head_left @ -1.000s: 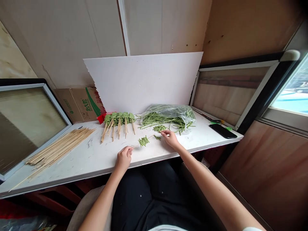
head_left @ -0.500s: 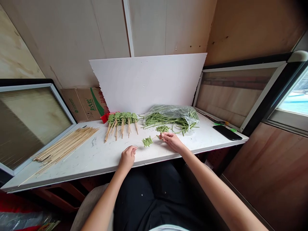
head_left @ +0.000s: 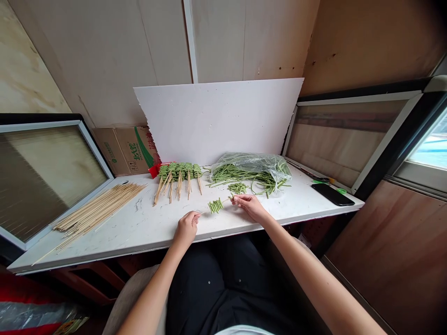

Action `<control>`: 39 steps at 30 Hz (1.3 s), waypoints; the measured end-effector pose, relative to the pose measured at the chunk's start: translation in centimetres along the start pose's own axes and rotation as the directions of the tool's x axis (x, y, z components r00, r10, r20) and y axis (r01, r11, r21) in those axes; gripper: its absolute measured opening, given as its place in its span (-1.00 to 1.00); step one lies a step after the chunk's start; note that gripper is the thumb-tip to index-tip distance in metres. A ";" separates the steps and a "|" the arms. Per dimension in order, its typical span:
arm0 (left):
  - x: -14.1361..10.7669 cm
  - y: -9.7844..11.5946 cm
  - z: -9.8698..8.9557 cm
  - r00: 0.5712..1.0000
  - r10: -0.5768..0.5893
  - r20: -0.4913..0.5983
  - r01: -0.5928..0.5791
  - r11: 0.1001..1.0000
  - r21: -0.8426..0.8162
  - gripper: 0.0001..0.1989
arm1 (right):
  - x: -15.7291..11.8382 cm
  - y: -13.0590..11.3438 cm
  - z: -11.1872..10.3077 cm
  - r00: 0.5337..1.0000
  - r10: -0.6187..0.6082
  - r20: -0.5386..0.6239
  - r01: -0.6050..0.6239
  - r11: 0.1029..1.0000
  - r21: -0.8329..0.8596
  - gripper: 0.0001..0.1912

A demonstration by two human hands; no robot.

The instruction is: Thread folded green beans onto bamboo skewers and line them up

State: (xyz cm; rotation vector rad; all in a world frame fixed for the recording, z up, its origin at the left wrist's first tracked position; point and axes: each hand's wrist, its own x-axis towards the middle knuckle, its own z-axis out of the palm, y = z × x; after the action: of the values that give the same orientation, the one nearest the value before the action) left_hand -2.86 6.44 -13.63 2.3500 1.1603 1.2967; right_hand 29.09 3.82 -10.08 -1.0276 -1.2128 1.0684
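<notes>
My left hand (head_left: 187, 225) is closed round the lower end of a thin bamboo skewer. Several short green bean pieces (head_left: 215, 205) are threaded side by side along its middle. At the skewer's other end, my right hand (head_left: 249, 206) pinches a small bean piece (head_left: 232, 197) at or beside the tip; whether the tip has gone through it I cannot tell. Just behind the right fingers lies a small heap of cut bean pieces (head_left: 237, 188). Long green beans (head_left: 226, 175) spill from a clear plastic bag (head_left: 258, 161) farther back.
Loaded bean skewers (head_left: 179, 170) are stacked at the back, sticks toward me. Bare bamboo skewers (head_left: 99, 207) lie on the left of the white table (head_left: 139, 237). A black phone (head_left: 333, 194) rests at the right edge. Behind stand a white board (head_left: 220, 121) and a cardboard box (head_left: 125, 150).
The camera view has swung slightly left, so everything sits a little farther right. Both hands keep nearly the same position on the skewer, and the right fingers stay at its tip.
</notes>
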 end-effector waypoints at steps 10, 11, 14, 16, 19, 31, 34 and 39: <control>0.0 0.1 -0.1 1.000 0.009 0.000 -0.009 1.000 0.022 -0.77 | 0.4 0.7 -0.4 1.000 -0.023 0.006 0.023 1.000 0.017 -0.58; 0.0 0.1 -0.1 1.000 0.011 0.000 -0.011 1.000 0.024 -0.77 | 0.4 0.7 -0.3 1.000 -0.024 0.003 0.024 1.000 0.016 -0.58; 0.0 0.2 -0.1 1.000 0.013 0.003 -0.013 0.999 0.029 -0.77 | 0.4 0.8 -0.3 0.999 -0.032 -0.006 0.032 0.999 -0.002 -0.56; 0.0 0.3 -0.1 1.000 0.013 0.004 -0.013 1.000 0.027 -0.77 | 0.4 0.8 -0.4 0.999 -0.036 -0.003 0.036 0.999 -0.012 -0.55; 0.1 0.3 -0.2 1.000 0.011 0.000 -0.011 1.000 0.018 -0.78 | 0.4 0.8 -0.4 0.999 -0.031 0.008 0.031 0.999 -0.006 -0.55; 0.1 0.3 -0.1 1.000 0.028 -0.006 -0.028 1.000 0.009 -0.76 | 0.3 0.5 -0.4 0.999 -0.043 0.010 0.043 0.999 -0.026 -0.61; 0.1 0.3 -0.1 0.999 0.042 -0.014 -0.041 0.999 0.016 -0.75 | 0.3 0.5 -0.4 0.999 -0.050 -0.008 0.049 0.998 -0.037 -0.64; 0.0 0.1 0.0 0.999 0.050 -0.018 -0.051 0.999 -0.008 -0.70 | 0.3 0.6 -0.4 0.999 -0.045 -0.006 0.044 0.998 -0.035 -0.65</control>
State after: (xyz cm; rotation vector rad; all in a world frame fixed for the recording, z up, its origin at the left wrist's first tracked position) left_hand -2.79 6.36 -13.64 2.3811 1.1053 1.3391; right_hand 29.44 4.22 -10.66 -1.0258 -1.2470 1.0114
